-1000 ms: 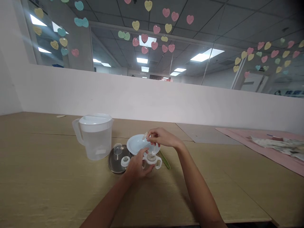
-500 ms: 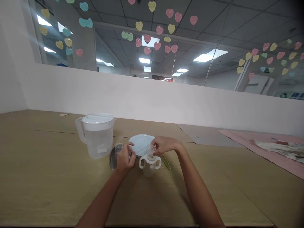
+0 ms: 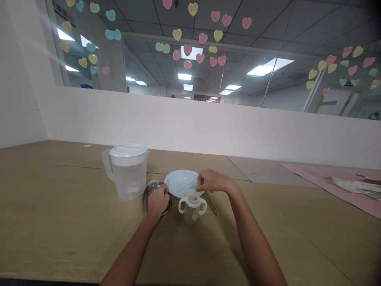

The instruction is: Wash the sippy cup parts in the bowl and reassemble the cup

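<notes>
A clear baby bottle (image 3: 191, 212) with two white handles stands upright on the table, its neck uncovered by any cap. My right hand (image 3: 212, 180) hovers just behind and above the bottle's mouth, fingers pinched; what they hold, if anything, is hidden. My left hand (image 3: 158, 200) is over a round metal dish (image 3: 145, 200), fingers closed, and I cannot make out what is in them. A clear dome-shaped piece (image 3: 153, 185) sits at the dish's far side. Behind the bottle is a white plate (image 3: 178, 178), crossed by a thin pale line.
A lidded clear plastic pitcher (image 3: 131, 176) stands to the left of the dish. A green-handled utensil (image 3: 212, 204) lies right of the bottle. On the far right, a pink mat (image 3: 315, 178) carries a plastic packet (image 3: 357, 186). A white wall (image 3: 190, 127) rises behind the table.
My right hand has drawn slightly up and away from the bottle's mouth. The fingers of my left hand have closed further over the metal dish. The view has shifted slightly left.
</notes>
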A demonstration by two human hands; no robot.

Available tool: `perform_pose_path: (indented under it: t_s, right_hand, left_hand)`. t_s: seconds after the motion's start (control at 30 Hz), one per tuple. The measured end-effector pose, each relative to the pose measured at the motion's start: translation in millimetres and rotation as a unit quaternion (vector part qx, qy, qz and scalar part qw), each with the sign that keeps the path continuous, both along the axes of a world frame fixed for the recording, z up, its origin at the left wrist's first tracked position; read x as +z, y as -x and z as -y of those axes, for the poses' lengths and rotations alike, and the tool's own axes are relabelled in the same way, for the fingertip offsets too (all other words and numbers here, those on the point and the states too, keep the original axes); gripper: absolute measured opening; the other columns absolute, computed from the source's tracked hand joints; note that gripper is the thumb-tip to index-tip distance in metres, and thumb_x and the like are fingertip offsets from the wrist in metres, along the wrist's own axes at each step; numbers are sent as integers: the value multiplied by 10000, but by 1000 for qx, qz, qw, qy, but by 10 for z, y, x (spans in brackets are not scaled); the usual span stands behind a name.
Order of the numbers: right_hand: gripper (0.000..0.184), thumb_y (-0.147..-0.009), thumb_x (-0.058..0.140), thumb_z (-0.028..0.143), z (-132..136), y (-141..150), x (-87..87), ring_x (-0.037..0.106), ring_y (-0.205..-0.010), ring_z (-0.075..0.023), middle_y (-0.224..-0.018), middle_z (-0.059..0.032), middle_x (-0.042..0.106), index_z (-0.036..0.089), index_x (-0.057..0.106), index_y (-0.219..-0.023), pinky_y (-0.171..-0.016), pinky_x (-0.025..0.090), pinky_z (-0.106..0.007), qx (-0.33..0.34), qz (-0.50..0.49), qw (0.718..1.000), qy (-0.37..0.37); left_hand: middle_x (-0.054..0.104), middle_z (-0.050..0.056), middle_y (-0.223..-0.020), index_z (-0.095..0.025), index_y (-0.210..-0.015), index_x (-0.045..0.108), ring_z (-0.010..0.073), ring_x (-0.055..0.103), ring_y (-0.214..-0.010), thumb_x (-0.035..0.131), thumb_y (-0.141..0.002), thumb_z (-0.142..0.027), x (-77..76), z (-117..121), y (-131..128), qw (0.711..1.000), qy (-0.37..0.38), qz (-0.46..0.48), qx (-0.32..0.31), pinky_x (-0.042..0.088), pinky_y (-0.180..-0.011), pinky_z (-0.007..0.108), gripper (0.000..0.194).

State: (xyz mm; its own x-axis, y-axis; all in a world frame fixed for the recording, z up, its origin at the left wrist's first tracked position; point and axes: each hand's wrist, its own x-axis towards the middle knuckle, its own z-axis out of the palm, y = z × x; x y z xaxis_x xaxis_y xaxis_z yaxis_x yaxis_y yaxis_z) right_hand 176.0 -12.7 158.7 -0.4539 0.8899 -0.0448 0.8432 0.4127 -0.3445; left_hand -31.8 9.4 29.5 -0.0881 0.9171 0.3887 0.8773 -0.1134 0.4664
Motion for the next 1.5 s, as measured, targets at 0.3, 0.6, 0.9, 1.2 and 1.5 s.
perform_pose_path:
  t_s: [0.3,0.6,0.9,1.2,1.5]
  right_hand:
    - [187,-740,599,342,89,95,10,574,-639,-138,-747,-35,669,176,671,-785,-558,368,-230,35,-43,994,-91]
    - [394,-764,595,300,-144,292,-161,610,-788,-155,-975,-56,658,199,565,-1144,-705,429,-257,42,-140,976,-161]
    - [242,-773,538,184,-261,321,-184,596,-806,-138,-909,-19,686,212,661,-979,-733,425,-229,79,-207,955,-196]
    - [181,-760,562,219,-354,343,-264,554,-789,-156,-877,-52,656,181,654,-911,-728,384,-260,-14,-133,958,-254]
    - [198,-788,584,303,125,406,-49,550,-788,-146,-927,-56,590,183,595,-945,-664,397,-248,-9,-141,934,-330]
  left_hand:
    - [608,33,-701,-200,-652,512,188,561,-698,386,-726,-152,-9,-99,106,970,-143,193,29,378,-630,272,153]
    - [591,-18,-671,-165,-690,533,112,553,-628,536,-573,-160,377,-202,-85,703,-116,684,-154,431,-630,231,118]
    - [671,27,-807,-158,-783,628,160,617,-797,627,-597,-201,389,-219,-387,660,-4,692,-292,473,-773,285,191]
    - [676,61,-996,-163,-901,675,204,600,-939,637,-705,-323,296,-120,-398,755,-51,594,-275,473,-827,299,256]
    - [690,72,-956,-143,-949,677,210,621,-898,709,-629,-283,266,-81,-391,726,16,637,-259,499,-746,269,352]
